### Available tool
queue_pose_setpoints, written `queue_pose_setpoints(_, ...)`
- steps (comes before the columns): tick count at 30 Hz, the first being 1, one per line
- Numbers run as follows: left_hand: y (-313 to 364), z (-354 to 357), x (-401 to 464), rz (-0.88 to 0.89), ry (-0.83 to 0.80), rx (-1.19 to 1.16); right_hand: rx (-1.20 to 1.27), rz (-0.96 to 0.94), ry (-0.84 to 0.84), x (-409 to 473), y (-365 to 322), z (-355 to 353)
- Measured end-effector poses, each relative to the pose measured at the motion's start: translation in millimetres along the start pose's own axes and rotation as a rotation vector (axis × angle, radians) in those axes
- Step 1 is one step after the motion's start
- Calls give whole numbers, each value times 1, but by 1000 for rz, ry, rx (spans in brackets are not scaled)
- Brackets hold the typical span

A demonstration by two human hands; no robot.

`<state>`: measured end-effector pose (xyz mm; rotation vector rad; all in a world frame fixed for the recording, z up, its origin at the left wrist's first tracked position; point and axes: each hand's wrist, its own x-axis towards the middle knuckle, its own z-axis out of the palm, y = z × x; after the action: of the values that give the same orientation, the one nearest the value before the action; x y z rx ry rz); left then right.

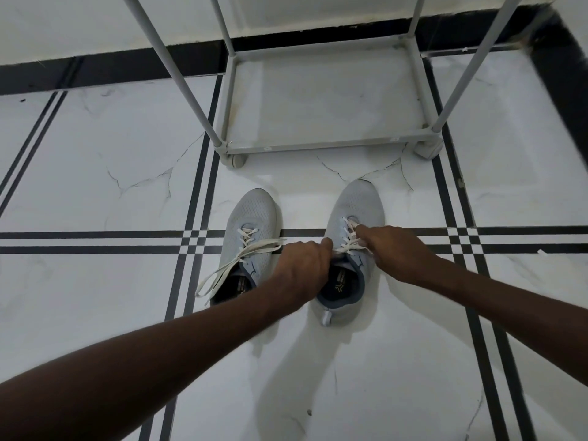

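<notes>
my left hand (302, 268) and right hand (393, 249) each pinch the laces (348, 245) of the shoe (354, 206) at 3 o'clock of the other shoe (251, 218). pulling unevenly could, i think, drag a lace end from its eyelet.

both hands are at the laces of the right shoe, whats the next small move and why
Probably draw the laces gently outward with both hands. The left hand and right hand each seem to pinch them over the right shoe, where they lie slack and crossed; the left shoe trails loose ends too.
</notes>
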<state>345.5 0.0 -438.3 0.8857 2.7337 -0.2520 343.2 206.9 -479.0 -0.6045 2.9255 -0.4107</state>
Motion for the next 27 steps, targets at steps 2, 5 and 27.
queue_pose_setpoints(2,-1,0,2,-41,11,-64,-97,-61,-30,-2,6,-3)
queue_pose_setpoints(5,-4,4,3,-70,17,-136,-258,-169,-67,-6,10,-3)
queue_pose_setpoints(27,-154,-11,-54,-469,-316,-483,698,813,-186,-34,-43,5)
